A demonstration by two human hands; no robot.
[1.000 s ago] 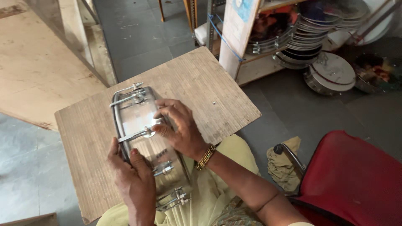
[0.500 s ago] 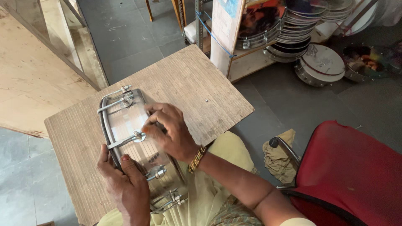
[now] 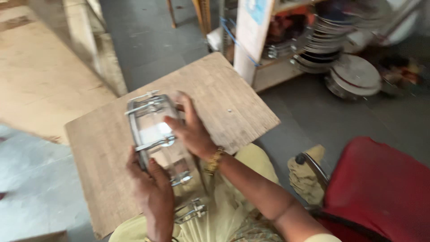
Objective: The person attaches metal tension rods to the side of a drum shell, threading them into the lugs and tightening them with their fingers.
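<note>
Head camera looks down on a square wooden board that lies across my lap, the biggest thing in front of me. To my right stands a red chair with a crumpled cloth against its frame, and farther off a shelf holds stacked drum frames, blurred by motion. On the board, tipped on its side, rests a small drum shell with a shiny wall and metal tension lugs round the rim. My left hand is wrapped around its near edge from below, fingers closed on the rim. My right hand lies flat across the shell's upper side, fingers spread, pressing rather than gripping. I reckon the risk is a roll: the shell is round and slick, and if my left hold loosens it could slide off the board's near edge onto my lap or the floor.
</note>
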